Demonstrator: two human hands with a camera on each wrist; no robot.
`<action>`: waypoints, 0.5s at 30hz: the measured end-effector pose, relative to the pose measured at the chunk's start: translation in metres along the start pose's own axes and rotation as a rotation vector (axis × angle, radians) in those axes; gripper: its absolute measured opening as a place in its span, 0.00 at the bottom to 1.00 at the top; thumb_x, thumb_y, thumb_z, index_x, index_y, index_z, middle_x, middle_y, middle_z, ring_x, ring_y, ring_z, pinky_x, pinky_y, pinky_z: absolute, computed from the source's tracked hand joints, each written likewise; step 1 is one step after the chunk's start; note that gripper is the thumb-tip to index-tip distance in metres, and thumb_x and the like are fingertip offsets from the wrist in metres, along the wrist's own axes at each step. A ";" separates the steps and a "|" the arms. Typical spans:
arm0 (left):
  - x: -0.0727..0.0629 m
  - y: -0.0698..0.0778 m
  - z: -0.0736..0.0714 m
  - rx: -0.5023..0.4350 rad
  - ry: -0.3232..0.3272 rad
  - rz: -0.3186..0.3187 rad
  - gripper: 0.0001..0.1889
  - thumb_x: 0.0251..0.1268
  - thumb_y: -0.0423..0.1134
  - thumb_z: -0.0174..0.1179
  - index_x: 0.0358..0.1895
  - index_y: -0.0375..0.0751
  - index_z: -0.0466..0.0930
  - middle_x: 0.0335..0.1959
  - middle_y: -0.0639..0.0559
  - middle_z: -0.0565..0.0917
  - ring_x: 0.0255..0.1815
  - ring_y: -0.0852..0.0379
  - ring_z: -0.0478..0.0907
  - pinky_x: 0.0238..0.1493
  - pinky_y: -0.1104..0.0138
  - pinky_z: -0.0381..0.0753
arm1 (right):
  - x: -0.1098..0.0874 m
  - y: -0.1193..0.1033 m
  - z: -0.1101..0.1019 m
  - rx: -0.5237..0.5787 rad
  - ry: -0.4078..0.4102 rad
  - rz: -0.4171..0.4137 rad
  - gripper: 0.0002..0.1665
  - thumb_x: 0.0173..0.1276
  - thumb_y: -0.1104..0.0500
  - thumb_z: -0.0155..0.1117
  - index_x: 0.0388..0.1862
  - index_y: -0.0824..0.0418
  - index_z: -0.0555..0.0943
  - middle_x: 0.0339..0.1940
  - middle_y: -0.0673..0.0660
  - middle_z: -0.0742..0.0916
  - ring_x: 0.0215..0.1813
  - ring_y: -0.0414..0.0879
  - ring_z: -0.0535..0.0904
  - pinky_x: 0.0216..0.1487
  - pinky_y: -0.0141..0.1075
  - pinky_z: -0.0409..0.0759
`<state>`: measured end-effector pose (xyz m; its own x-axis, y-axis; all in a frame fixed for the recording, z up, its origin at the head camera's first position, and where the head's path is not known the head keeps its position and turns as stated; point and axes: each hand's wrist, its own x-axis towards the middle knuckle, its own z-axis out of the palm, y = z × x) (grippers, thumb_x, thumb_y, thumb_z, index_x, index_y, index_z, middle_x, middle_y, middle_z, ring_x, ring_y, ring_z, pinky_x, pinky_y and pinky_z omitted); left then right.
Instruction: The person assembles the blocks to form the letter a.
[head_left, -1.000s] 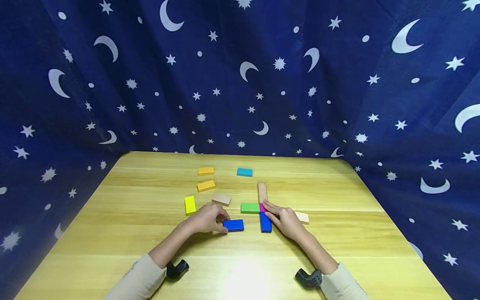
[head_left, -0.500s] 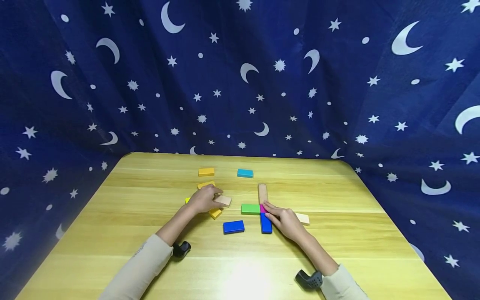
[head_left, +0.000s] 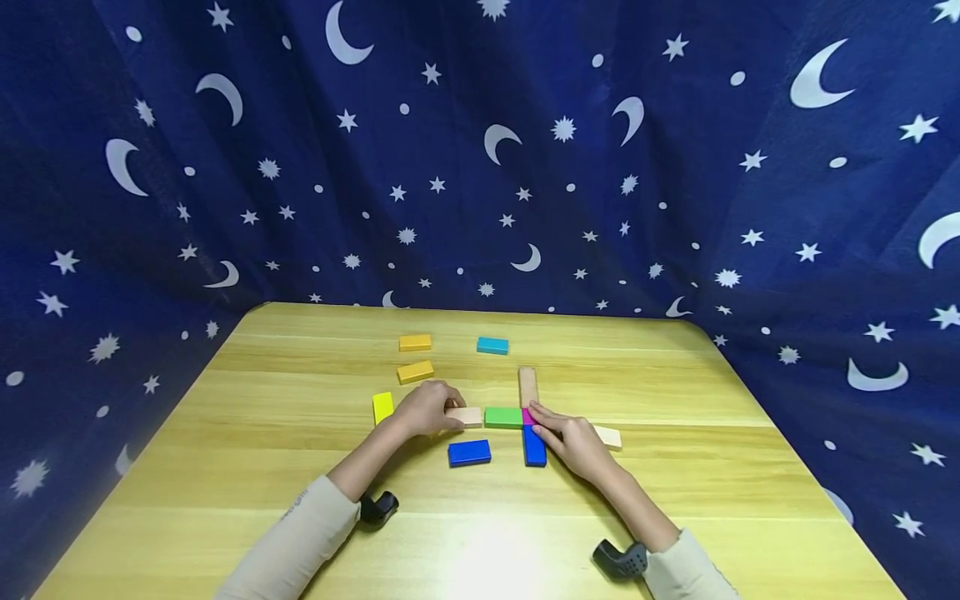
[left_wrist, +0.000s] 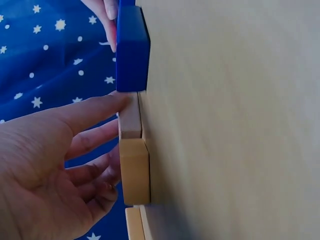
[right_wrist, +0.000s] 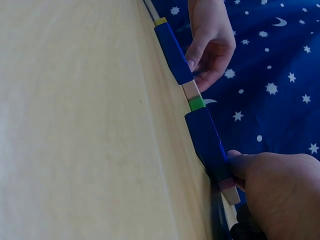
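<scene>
Head view: on a wooden counter (head_left: 225,433), a person's left hand (head_left: 426,407) pinches a pale wooden block (head_left: 468,417) by its far end from the centre, thumb on the near side and fingers on the far side. That block lies at 9 o'clock from a green block (head_left: 503,418), end toward end and just beside it; whether the two touch cannot be told. The green block runs on to a magenta block (head_left: 528,417), mostly covered by the fingers of the right hand (head_left: 576,440). Those fingers touch the magenta block, but it cannot be told whether they grip it or only rest there.

Taking the magenta block as the clock's centre, a tan block (head_left: 528,387) extends toward 12 and a blue block (head_left: 535,447) toward 6. A second blue block (head_left: 469,453) lies apart at 8 o'clock, and a cream block (head_left: 610,438) at 4 o'clock, partly behind the right hand. A light blue block (head_left: 492,346) sits at 11, with two orange blocks (head_left: 416,372) farther off toward 10. At 9 o'clock from the left hand is a yellow block (head_left: 382,406), partly covered. Left wrist view shows another orange block (left_wrist: 135,172) near that hand's fingers.
</scene>
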<state>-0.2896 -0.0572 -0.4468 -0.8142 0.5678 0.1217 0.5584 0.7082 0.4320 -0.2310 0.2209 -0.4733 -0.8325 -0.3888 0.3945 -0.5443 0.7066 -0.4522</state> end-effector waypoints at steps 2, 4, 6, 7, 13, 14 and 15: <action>0.000 0.002 0.002 -0.007 -0.007 -0.009 0.15 0.44 0.44 0.72 0.37 0.42 0.84 0.27 0.55 0.79 0.28 0.62 0.70 0.31 0.69 0.71 | 0.000 0.001 0.000 -0.001 0.000 -0.002 0.21 0.67 0.57 0.59 0.56 0.64 0.77 0.58 0.59 0.77 0.56 0.56 0.74 0.51 0.46 0.73; 0.001 0.003 0.002 -0.014 -0.013 -0.029 0.16 0.45 0.44 0.72 0.38 0.43 0.84 0.27 0.55 0.79 0.28 0.62 0.70 0.31 0.69 0.71 | 0.000 0.002 0.000 -0.004 -0.001 -0.006 0.21 0.68 0.57 0.58 0.57 0.64 0.76 0.58 0.59 0.77 0.56 0.56 0.74 0.52 0.46 0.73; 0.001 0.004 0.003 -0.015 -0.015 -0.045 0.15 0.45 0.45 0.72 0.38 0.44 0.84 0.27 0.56 0.79 0.28 0.63 0.70 0.31 0.69 0.71 | 0.000 0.002 0.001 -0.005 -0.004 -0.005 0.21 0.68 0.56 0.58 0.57 0.65 0.76 0.58 0.59 0.77 0.56 0.56 0.74 0.52 0.46 0.73; 0.001 0.004 0.003 -0.014 -0.014 -0.051 0.15 0.45 0.45 0.72 0.38 0.44 0.84 0.27 0.56 0.79 0.28 0.63 0.70 0.31 0.69 0.71 | 0.000 0.002 0.001 -0.005 -0.004 -0.005 0.21 0.68 0.56 0.58 0.57 0.65 0.76 0.58 0.59 0.77 0.56 0.56 0.74 0.52 0.46 0.73; 0.002 0.005 0.004 -0.006 -0.011 -0.059 0.16 0.46 0.46 0.71 0.39 0.45 0.84 0.29 0.56 0.79 0.30 0.62 0.71 0.31 0.69 0.72 | 0.000 0.000 0.000 -0.007 0.000 0.007 0.21 0.67 0.58 0.59 0.57 0.64 0.77 0.58 0.58 0.77 0.56 0.55 0.74 0.51 0.46 0.73; 0.002 0.005 0.004 -0.005 -0.017 -0.061 0.16 0.46 0.46 0.71 0.40 0.45 0.84 0.29 0.56 0.79 0.30 0.62 0.71 0.32 0.69 0.72 | -0.001 0.001 0.001 -0.010 0.000 0.006 0.21 0.67 0.58 0.59 0.57 0.64 0.76 0.59 0.58 0.77 0.56 0.55 0.74 0.51 0.46 0.73; 0.003 0.005 0.003 -0.003 -0.022 -0.063 0.17 0.47 0.46 0.71 0.41 0.45 0.84 0.30 0.55 0.79 0.31 0.62 0.72 0.33 0.69 0.72 | -0.001 0.001 0.001 -0.013 -0.001 0.005 0.21 0.67 0.58 0.59 0.57 0.64 0.76 0.59 0.58 0.77 0.56 0.55 0.74 0.51 0.46 0.73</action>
<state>-0.2883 -0.0505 -0.4472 -0.8439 0.5313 0.0740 0.5056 0.7416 0.4408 -0.2309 0.2213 -0.4746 -0.8354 -0.3859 0.3915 -0.5388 0.7161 -0.4437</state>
